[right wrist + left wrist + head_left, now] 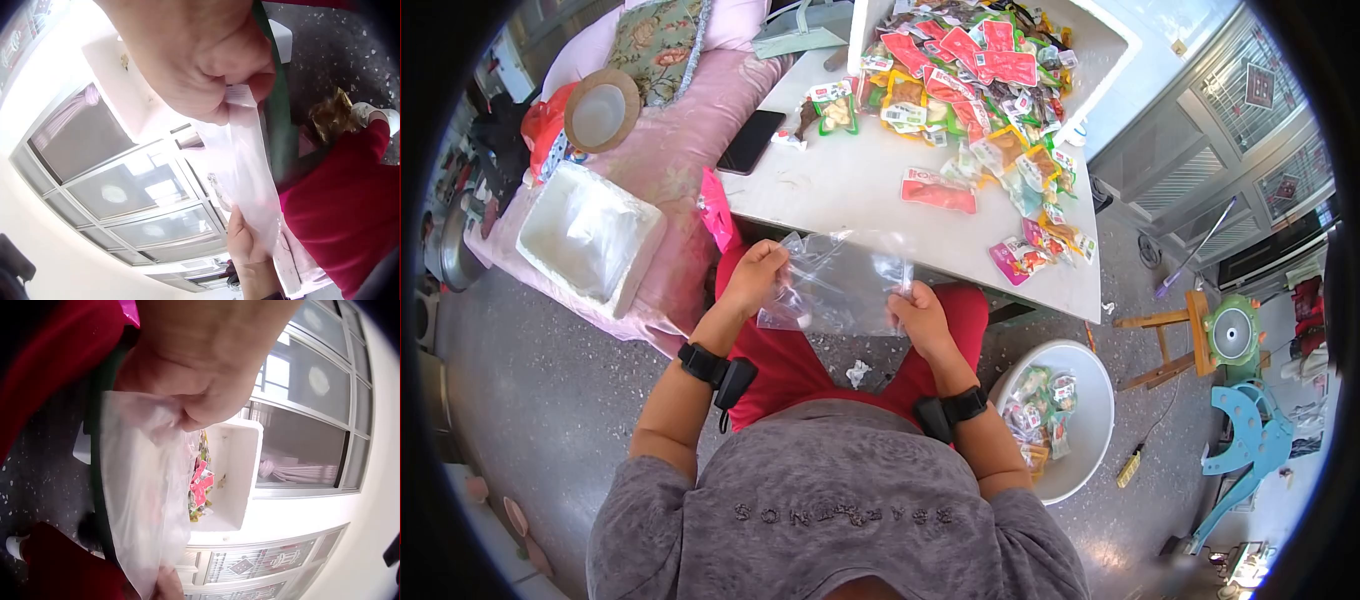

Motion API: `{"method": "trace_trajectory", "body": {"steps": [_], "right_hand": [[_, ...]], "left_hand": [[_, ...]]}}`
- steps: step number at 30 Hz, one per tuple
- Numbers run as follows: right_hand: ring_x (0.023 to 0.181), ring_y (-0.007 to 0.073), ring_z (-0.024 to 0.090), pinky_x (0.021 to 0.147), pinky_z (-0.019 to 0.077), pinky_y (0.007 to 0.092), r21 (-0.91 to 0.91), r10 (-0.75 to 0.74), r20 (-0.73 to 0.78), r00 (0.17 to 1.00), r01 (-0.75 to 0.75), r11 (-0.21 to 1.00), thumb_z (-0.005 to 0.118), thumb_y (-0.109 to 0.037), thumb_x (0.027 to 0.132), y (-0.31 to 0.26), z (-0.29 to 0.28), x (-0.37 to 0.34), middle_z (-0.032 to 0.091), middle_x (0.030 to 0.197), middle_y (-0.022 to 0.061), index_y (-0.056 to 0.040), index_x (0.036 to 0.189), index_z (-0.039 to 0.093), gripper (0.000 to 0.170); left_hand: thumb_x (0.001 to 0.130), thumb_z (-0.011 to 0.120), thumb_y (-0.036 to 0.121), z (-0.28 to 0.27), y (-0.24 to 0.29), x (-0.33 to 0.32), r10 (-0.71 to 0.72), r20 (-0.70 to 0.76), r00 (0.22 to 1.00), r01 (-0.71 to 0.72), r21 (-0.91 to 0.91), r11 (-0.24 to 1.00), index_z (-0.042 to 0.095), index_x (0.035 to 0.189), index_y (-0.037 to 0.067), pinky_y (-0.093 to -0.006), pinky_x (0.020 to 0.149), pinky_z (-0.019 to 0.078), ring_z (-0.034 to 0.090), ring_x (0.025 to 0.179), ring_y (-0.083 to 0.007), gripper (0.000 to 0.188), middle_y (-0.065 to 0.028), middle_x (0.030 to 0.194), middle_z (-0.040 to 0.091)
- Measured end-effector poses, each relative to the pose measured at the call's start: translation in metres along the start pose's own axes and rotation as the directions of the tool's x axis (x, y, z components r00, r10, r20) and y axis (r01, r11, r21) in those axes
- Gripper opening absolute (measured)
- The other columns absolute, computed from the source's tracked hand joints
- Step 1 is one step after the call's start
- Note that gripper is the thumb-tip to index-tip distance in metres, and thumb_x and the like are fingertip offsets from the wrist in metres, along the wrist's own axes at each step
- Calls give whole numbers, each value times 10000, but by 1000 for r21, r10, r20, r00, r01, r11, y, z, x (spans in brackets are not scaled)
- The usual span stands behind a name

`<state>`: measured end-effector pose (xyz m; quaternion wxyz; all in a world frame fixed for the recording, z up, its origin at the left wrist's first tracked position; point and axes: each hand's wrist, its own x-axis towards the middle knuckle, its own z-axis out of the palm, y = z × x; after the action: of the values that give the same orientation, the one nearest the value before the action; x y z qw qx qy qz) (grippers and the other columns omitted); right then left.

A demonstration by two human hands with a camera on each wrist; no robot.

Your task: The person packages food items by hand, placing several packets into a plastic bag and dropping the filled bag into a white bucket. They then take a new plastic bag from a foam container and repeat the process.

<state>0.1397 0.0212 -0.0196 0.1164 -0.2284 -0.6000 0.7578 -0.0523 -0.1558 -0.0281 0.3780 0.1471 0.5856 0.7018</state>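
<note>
A clear plastic bag (845,285) is stretched between both hands, over the lap at the table's near edge. The left hand (758,275) pinches one side of it, and the right hand (918,312) grips the opposite side. In the left wrist view the bag (147,494) looks translucent and flat. From the right wrist, the bag's edge (240,97) shows between thumb and fingers. Beyond the hands, a pile of small snack packets (960,80) spills from a white foam box (1100,75) onto the white table (830,190).
A phone (750,142) lies on the table's left. At the right, a white tub (1100,420) on the floor holds several packets. An empty foam box (585,240) sits on the pink bed at left. A wooden stool (1170,340) and blue chair (1250,430) stand farther right.
</note>
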Motion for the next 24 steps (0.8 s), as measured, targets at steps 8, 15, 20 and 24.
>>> {"method": "trace_trajectory", "body": {"steps": [8, 15, 20, 24], "right_hand": [[489, 97, 468, 429, 356, 208, 26, -5, -81, 997, 8, 1000, 484, -57, 734, -4, -8, 14, 489, 618, 36, -10, 852, 447, 132], [487, 116, 481, 415, 377, 228, -2, -106, -306, 946, 111, 994, 516, -86, 716, -8, 2, 67, 501, 597, 50, 19, 1068, 324, 414], [506, 137, 505, 431, 398, 269, -295, -222, -301, 927, 130, 947, 510, -109, 726, 4, 13, 79, 509, 582, 90, 33, 1098, 301, 450], [594, 128, 510, 500, 413, 250, -421, -254, -242, 936, 135, 897, 502, -107, 734, 9, 17, 84, 509, 688, 101, 35, 1108, 298, 449]], "left_hand": [[794, 456, 174, 9, 27, 32, 23, -94, 995, -8, 152, 988, 471, 762, 66, -195, 471, 357, 437, 522, -75, 114, -12, 621, 476], [731, 503, 111, 27, 30, 80, 714, -33, 699, -439, 769, 465, 483, 924, -35, -304, 630, 397, 499, 668, -226, 243, -131, 712, 511], [709, 545, 154, 75, -9, 73, 469, 157, 869, -453, 633, 628, 502, 829, -7, -278, 592, 396, 490, 652, -176, 205, -98, 701, 501], [725, 567, 163, 99, -24, 76, 334, 163, 929, -366, 546, 753, 503, 772, 0, -208, 546, 379, 450, 611, -73, 181, -21, 661, 495]]}}
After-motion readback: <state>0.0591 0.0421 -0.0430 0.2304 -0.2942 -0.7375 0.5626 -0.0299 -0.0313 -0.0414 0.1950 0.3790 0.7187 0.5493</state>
